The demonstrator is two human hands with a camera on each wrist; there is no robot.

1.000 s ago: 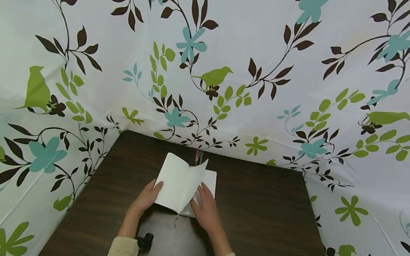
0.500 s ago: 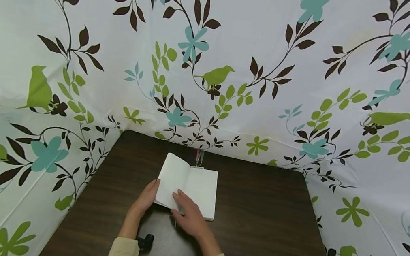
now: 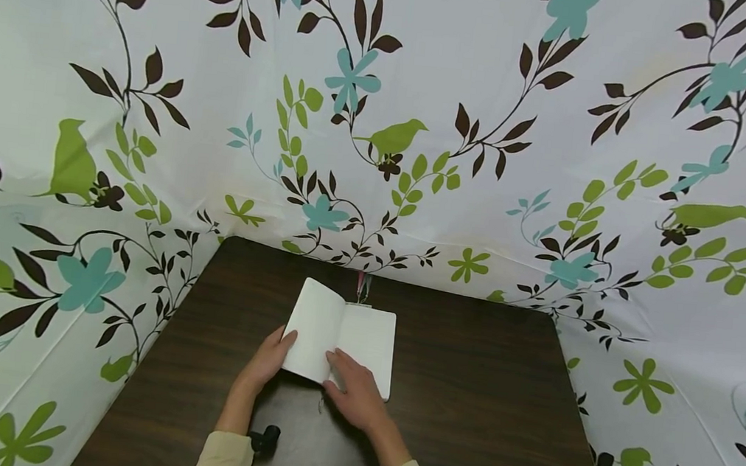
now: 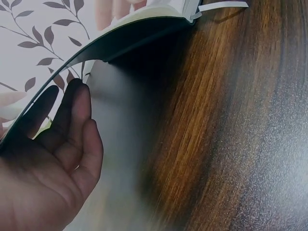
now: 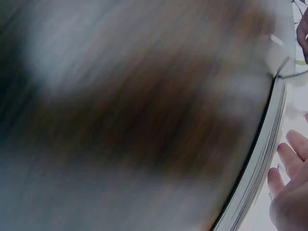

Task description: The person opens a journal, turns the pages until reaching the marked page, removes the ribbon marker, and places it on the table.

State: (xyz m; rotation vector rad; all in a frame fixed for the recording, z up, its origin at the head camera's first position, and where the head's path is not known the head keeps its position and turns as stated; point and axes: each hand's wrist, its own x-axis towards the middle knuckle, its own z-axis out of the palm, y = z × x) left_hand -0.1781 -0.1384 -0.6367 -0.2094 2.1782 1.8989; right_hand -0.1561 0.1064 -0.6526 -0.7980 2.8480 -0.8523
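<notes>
An open notebook (image 3: 367, 336) with white pages lies on the dark wooden table, its left half raised. My left hand (image 3: 267, 357) holds that left edge, thumb on the page and fingers beneath the cover. From below, the left wrist view shows the dark cover (image 4: 144, 41) above those fingers, and a pale ribbon (image 4: 224, 6) sticking out at the spine. My right hand (image 3: 359, 394) rests on the lower pages near the spine, fingers extended. Beside the page edges (image 5: 257, 178), the right wrist view shows part of the right hand (image 5: 291, 187).
Pinkish and grey strips (image 3: 361, 287) lie behind the notebook at the table's back edge. Brown tabletop (image 3: 478, 405) extends to both sides. A white cloth (image 3: 468, 64) printed with leaves, flowers and birds hangs behind and at the sides. A black wrist device (image 3: 264, 440) sits by the left sleeve.
My right hand has turned a page from right to left, swept over the left page near the spine, then moved slightly back right. The left thumb came off the page and is on it again.
</notes>
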